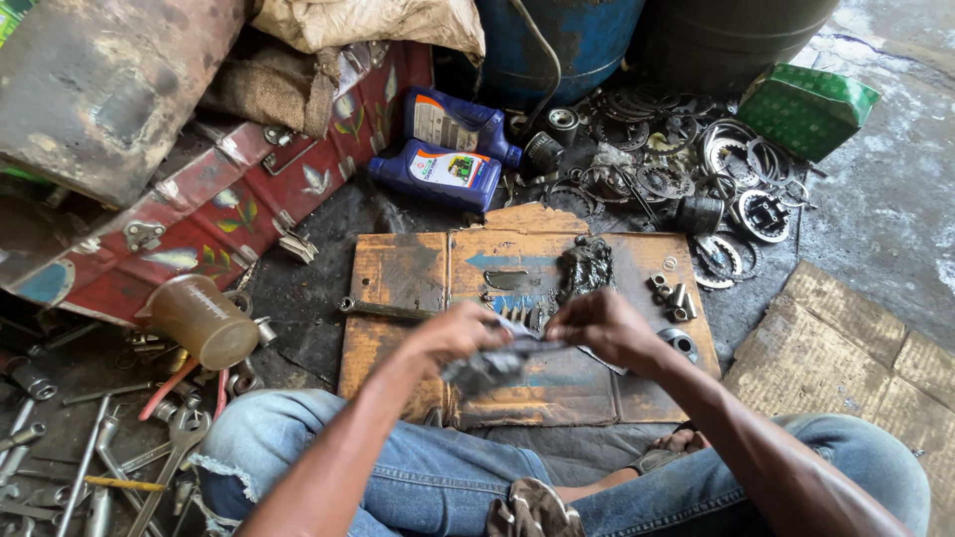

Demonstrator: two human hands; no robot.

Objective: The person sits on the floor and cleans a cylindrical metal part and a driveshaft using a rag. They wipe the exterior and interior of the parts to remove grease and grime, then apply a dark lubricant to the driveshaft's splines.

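Centrally, near the person's lap, left hand and right hand both grip a greasy grey rag over oily cardboard; judged soft, light, slippery, best pinched at its bunched ends.

Two blue oil bottles lie on the floor just beyond the far edge of a greasy flattened cardboard sheet. To their right spreads a heap of metal rings and clutch plates, with a green box at its far side. A brown plastic jug lies tipped beside a red painted metal trunk. Spanners lie scattered at the near left, and small bolts sit near the cardboard's right edge.
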